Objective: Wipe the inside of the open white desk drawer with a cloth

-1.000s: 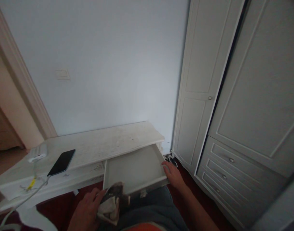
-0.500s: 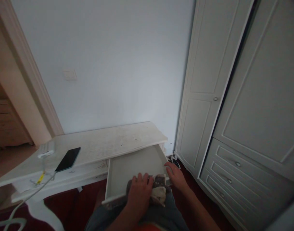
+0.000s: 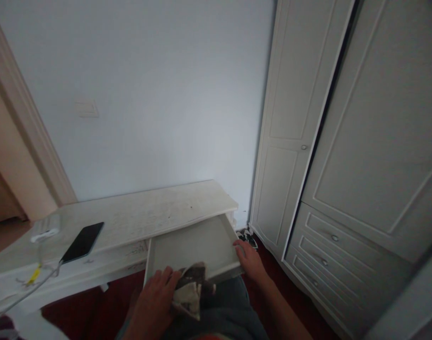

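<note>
My left hand (image 3: 156, 296) is at the front left of the pulled-out white drawer (image 3: 198, 243), fingers closed over a crumpled brown-and-beige cloth (image 3: 190, 293). Part of the cloth lies over the drawer's front edge, and the rest hangs down from my fingers. My right hand (image 3: 250, 259) grips the drawer's right side near its front corner, thumb and fingers around the rim. The drawer's bare grey-white bottom shows between my hands.
The worn white table (image 3: 145, 210) carries a phone (image 3: 83, 241) with a cable and a white box-like device (image 3: 46, 227). A grey-white wardrobe (image 3: 290, 189) stands close on the right. Black-and-white shoes (image 3: 247, 237) lie on the floor beside it.
My left hand has slid leftwards along the drawer's front edge with the cloth. My right hand stays on the drawer's right side. The view has turned slightly right.
</note>
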`<state>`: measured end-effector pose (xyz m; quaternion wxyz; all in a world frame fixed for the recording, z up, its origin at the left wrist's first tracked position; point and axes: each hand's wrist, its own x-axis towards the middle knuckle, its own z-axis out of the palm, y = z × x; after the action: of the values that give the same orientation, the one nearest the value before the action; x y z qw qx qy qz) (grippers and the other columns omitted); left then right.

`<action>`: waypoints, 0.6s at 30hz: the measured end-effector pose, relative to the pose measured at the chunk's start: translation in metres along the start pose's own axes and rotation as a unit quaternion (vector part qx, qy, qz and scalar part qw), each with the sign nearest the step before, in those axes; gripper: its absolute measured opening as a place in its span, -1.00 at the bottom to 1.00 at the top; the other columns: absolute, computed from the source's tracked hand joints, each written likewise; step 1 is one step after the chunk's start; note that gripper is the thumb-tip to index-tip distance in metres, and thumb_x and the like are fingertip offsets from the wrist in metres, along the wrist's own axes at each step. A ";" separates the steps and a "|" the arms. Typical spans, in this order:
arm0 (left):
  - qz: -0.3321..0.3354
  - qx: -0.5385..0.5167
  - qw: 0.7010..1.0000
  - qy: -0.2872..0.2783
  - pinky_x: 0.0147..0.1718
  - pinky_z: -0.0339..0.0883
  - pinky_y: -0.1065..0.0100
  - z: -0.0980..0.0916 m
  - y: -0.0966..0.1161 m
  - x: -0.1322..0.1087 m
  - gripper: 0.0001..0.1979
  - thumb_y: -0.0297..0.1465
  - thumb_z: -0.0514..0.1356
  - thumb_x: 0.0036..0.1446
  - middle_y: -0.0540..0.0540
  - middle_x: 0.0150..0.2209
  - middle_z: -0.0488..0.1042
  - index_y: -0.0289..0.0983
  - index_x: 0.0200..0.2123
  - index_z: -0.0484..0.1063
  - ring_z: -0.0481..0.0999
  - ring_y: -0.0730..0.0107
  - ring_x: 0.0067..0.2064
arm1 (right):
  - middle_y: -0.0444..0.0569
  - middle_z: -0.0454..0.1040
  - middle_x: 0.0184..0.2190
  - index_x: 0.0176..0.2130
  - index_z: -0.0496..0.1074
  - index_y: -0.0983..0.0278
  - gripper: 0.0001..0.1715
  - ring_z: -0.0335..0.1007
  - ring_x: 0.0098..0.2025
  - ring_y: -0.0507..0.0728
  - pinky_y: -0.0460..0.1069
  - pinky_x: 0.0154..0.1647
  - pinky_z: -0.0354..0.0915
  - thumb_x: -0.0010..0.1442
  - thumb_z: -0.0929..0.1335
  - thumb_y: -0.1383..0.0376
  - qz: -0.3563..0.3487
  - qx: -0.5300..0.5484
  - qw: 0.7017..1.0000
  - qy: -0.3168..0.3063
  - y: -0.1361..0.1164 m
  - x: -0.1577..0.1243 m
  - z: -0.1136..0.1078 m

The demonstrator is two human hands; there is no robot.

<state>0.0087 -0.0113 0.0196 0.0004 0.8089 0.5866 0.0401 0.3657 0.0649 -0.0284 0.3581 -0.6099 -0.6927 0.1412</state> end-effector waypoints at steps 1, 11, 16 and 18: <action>-0.018 0.007 1.000 0.000 0.24 0.19 0.08 0.003 -0.014 -0.009 -0.41 -0.49 0.21 0.15 -0.16 0.26 0.41 -0.07 0.26 0.41 0.38 0.02 0.24 | 0.06 0.58 0.00 0.01 0.52 0.18 -0.53 0.47 0.09 0.25 0.11 0.20 0.28 0.42 0.15 0.09 0.002 -0.001 1.000 -0.002 0.000 0.000 0.000; 0.043 0.042 0.997 0.038 0.18 0.18 -0.10 -0.008 0.058 0.016 -0.43 -0.54 0.18 0.19 -0.24 0.26 0.41 -0.09 0.25 0.39 0.39 -0.09 0.21 | 0.09 0.58 0.04 0.04 0.52 0.20 -0.47 0.50 0.10 0.25 0.11 0.18 0.32 0.42 0.12 0.07 -0.004 -0.006 1.000 -0.006 -0.002 -0.002 -0.001; 0.121 -0.027 0.992 0.018 0.17 0.23 -0.15 -0.017 0.110 0.056 -0.48 -0.36 0.25 0.17 -0.27 0.21 0.43 -0.16 0.22 0.39 0.39 -0.14 0.19 | 0.12 0.60 0.04 0.14 0.51 0.16 -0.53 0.52 0.09 0.29 0.12 0.13 0.37 0.44 0.19 0.13 -0.011 -0.125 0.989 -0.075 -0.009 0.003 -0.023; 0.109 -0.054 0.993 0.007 0.16 0.26 -0.14 -0.018 0.113 0.062 -0.43 -0.24 0.31 0.10 -0.27 0.19 0.45 -0.16 0.20 0.40 0.40 -0.15 0.17 | 0.16 0.57 0.10 0.19 0.50 0.16 -0.54 0.49 0.14 0.35 0.17 0.14 0.39 0.38 0.29 0.16 -0.030 -0.197 0.978 -0.063 -0.025 0.009 -0.042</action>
<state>0.1336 0.0118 0.0474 0.0354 0.8667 0.4916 0.0775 0.3750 0.0579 0.0205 0.1903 -0.6373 -0.7462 0.0291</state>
